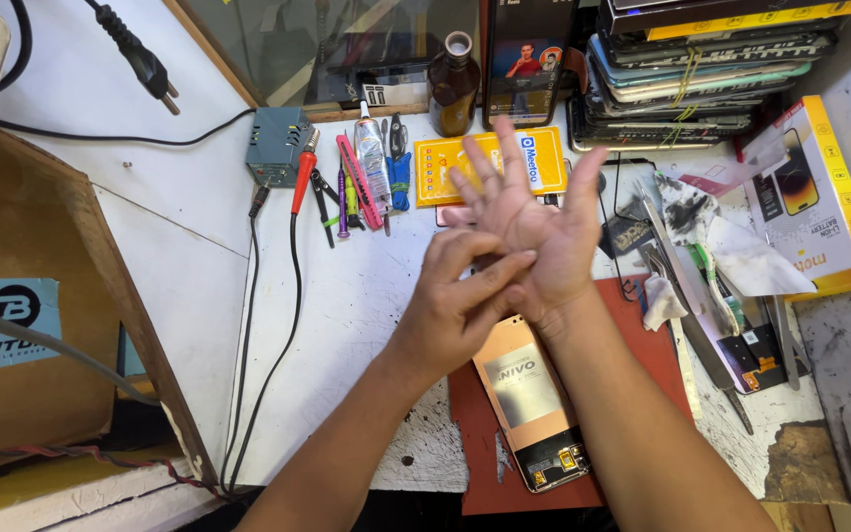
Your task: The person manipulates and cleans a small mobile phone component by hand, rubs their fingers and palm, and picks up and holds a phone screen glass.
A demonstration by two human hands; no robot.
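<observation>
Hands meet over the opened phone, which lies back-up on a red mat at the bench's near edge. Right hand is spread flat, fingers splayed, palm up, holding nothing, just beyond the phone's far end. Left hand sits just left of the phone's far end, fingers extended and pressed against the right palm; nothing gripped either. Phone itself untouched, partly hidden under the right forearm; gold connectors show at its near end.

Beyond the phone, past the hands: yellow flat package, brown glass bottle behind it. Far left of the phone: row of hand tools with a glue tube, then a small grey-green box with a red-handled probe and black cable trailing toward the bench's near edge. Right of the phone: crumpled wipes, metal blades, loose flex parts, a yellow-and-white carton. Far right beyond the phone: stack of phones bound with rubber bands.
</observation>
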